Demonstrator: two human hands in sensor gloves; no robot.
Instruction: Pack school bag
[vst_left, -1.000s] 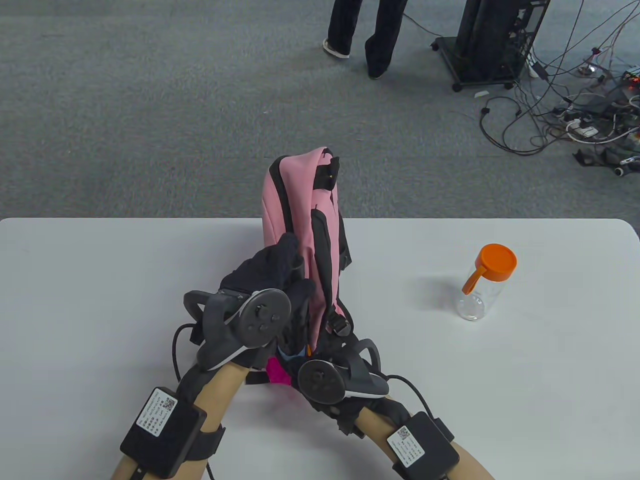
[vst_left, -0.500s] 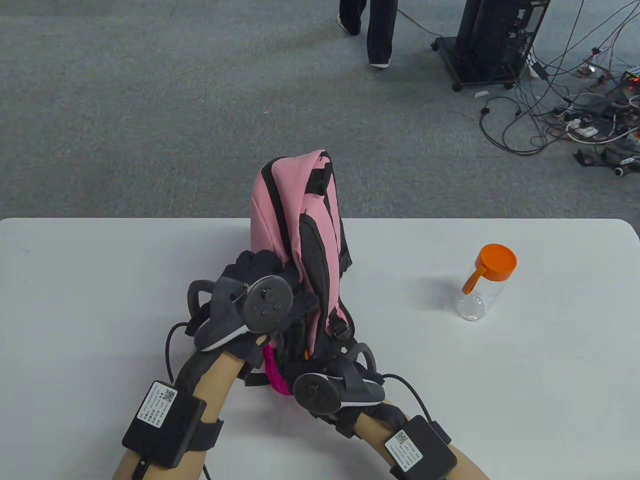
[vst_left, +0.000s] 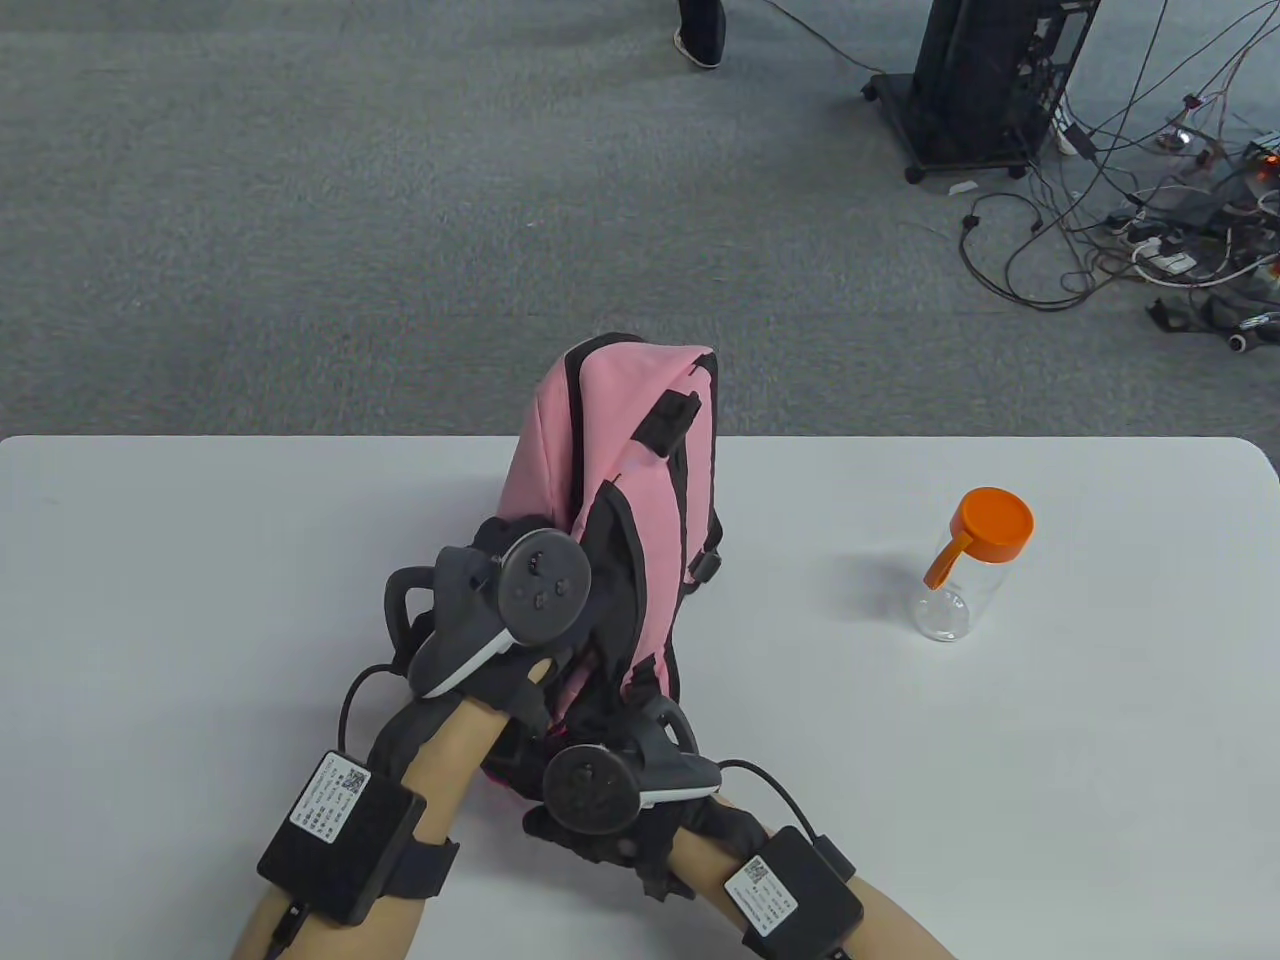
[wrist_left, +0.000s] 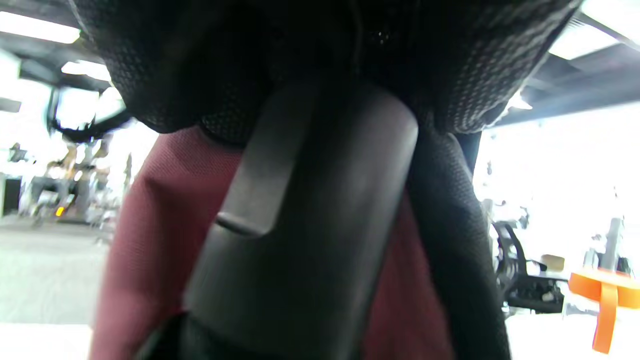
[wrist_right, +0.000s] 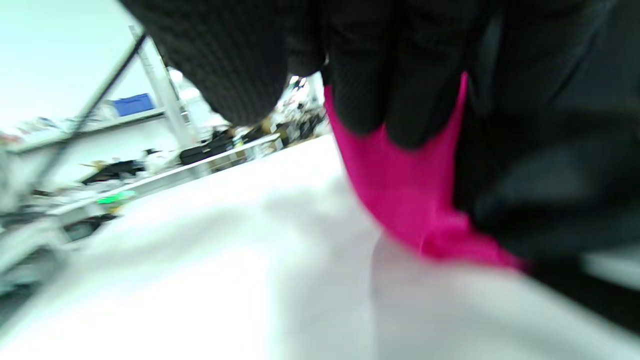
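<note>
I see a pink fabric school bag with black trim and straps (vst_left: 625, 480) standing near the middle of the white surface (vst_left: 1000, 780), its long axis running from the near edge, where my hands are, up and away toward the far edge. Its rounded top end points away from me and tilts slightly right; its strap side faces right and toward me. My left hand (vst_left: 500, 620), in a black sensor glove, presses against the bag's lower left side; I cannot tell how its fingers lie. My right hand (vst_left: 620, 790) is at the bag's near bottom end, and in the right wrist view its fingers (wrist_right: 395, 75) rest on a bright magenta piece of fabric (wrist_right: 415, 190) low against the surface. Whether they grip it I cannot tell. A clear plastic bottle with an orange lid (vst_left: 965, 565) stands upright well apart to the right.
</note>
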